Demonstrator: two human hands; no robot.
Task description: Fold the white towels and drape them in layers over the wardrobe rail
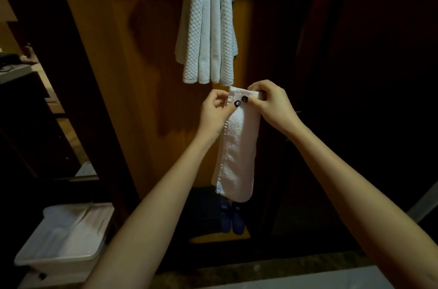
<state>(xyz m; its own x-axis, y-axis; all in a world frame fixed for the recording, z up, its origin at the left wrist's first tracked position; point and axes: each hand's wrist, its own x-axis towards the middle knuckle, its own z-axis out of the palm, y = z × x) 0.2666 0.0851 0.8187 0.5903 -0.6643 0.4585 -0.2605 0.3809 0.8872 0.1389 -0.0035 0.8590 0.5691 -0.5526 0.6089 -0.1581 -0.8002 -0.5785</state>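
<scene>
A narrow folded white towel hangs straight down in front of me inside the dark wardrobe. My left hand pinches its upper left corner, and my right hand pinches the upper right corner, thumbs side by side on the top hem. Above them, several white towels hang in overlapping layers, some waffle-textured, some ribbed; the rail that carries them is out of view at the top.
An orange-brown wardrobe panel stands behind the towels. A white plastic bin holding white cloth sits at lower left. Blue shoes and dark folded items lie on the wardrobe floor. Dark shelves are on the left.
</scene>
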